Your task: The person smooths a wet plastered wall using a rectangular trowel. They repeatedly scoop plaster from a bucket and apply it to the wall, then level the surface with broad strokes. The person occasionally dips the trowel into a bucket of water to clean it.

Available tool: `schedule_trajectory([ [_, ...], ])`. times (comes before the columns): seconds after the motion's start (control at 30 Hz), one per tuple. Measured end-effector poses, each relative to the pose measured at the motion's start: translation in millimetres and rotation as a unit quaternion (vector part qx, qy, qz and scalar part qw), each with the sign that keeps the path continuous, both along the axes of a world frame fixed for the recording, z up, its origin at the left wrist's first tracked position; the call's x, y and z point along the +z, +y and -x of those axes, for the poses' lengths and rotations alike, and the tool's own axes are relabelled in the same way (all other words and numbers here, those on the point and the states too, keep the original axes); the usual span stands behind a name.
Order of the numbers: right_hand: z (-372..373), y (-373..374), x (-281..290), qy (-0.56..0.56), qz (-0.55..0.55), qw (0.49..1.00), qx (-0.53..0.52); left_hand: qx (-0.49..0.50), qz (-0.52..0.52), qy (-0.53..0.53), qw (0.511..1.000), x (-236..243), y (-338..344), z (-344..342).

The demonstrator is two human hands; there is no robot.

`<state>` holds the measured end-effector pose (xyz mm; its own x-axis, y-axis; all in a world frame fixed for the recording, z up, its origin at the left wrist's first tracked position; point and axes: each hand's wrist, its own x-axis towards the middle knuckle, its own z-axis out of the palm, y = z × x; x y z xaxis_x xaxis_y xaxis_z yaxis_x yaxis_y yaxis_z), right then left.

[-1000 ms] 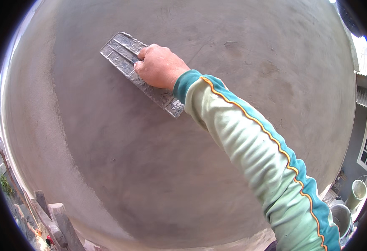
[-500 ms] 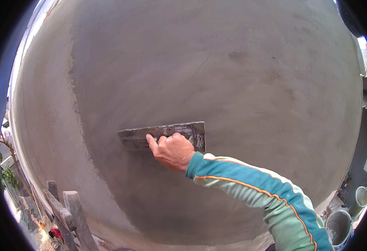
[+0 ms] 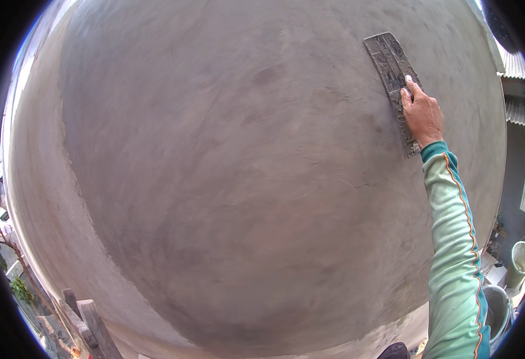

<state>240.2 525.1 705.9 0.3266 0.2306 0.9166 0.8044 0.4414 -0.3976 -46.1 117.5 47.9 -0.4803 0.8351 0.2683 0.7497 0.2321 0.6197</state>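
Note:
My right hand (image 3: 423,115) is closed round the handle of a plastering trowel (image 3: 388,63), whose long flat blade is smeared with mortar. The blade lies against the upper right of a broad plastered wall (image 3: 232,179), tilted so its long side runs steeply, top end to the left. The handle itself is hidden under my fingers. Darker grey plaster covers most of the wall, and a lighter strip (image 3: 89,221) runs down its left side with a rough border. My left hand is out of the picture.
Wooden posts (image 3: 95,326) stand at the lower left, close to the wall's foot. Two buckets, one pale (image 3: 521,258) and one grey (image 3: 497,308), are at the lower right beside my sleeve. A dark rounded thing (image 3: 395,352) shows at the bottom edge.
My right hand has carried the trowel from the wall's lower middle to its upper right. The blade has turned from nearly level to steep. The view has shifted somewhat to the right.

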Motion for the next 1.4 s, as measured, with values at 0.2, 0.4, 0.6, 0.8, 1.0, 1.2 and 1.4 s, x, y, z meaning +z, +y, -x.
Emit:
schedule_trajectory([
  [0.2, -142, 106, -159, 0.325, 0.115, 0.867, 0.361, -0.004, 0.001, -0.007, 1.0, -3, 0, -8],
  [0.4, -30, -21, -33, 0.195, 0.086, 0.786, 0.58, -0.007, -0.003, -0.009, 1.0, 0, -5, -5],
  [0.6, 179, -138, 54, -0.121, 0.024, 0.836, 0.535, -0.02, -0.013, -0.016, 1.0, -2, -10, 2],
  [0.8, 343, -253, 7, -0.32, 0.044, 0.806, 0.496, -0.009, -0.022, -0.02, 1.0, -8, -22, 6],
  [1.0, 421, -296, -162, -0.593, 0.001, 0.693, 0.409, -0.02, -0.042, -0.007, 0.999, -14, -25, 5],
  [1.2, 341, -247, -120, -0.541, -0.151, 0.785, 0.261, -0.019, -0.083, 0.031, 0.996, -29, -29, 3],
  [1.4, 182, -134, -32, -0.275, -0.136, 0.946, 0.104, -0.012, -0.148, 0.105, 0.983, -58, -33, 6],
])
